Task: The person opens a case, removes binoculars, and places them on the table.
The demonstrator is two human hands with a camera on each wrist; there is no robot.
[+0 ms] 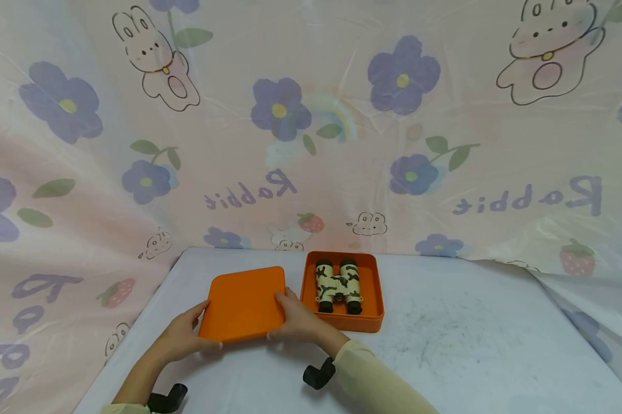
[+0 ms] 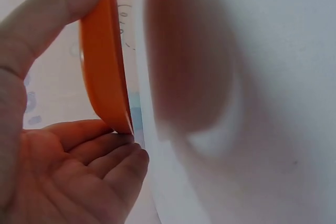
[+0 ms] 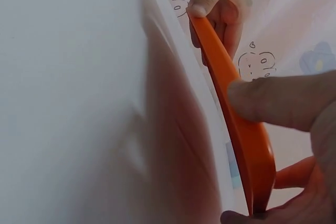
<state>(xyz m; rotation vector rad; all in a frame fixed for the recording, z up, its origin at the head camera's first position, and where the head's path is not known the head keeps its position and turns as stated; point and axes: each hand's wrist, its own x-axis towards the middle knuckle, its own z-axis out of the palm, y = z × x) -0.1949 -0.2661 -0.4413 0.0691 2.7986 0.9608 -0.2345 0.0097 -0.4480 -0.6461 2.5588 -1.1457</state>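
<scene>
An orange lid (image 1: 245,305) is held between both hands, slightly tilted, just above the white table. The left hand (image 1: 182,338) grips its left edge; in the left wrist view the thumb and fingers of that hand (image 2: 73,166) lie on either side of the orange rim (image 2: 102,61). My right hand (image 1: 302,322) pinches the right edge, and the right wrist view shows its thumb on the lid's side (image 3: 252,145). Right of the lid stands an open orange box (image 1: 374,322) with camouflage binoculars (image 1: 339,286) lying inside.
The white table (image 1: 445,345) extends to the right of the box, with faint grey smudges. Behind and at the sides hangs a pink curtain (image 1: 342,172) printed with flowers and rabbits. A black strap piece sits at each wrist.
</scene>
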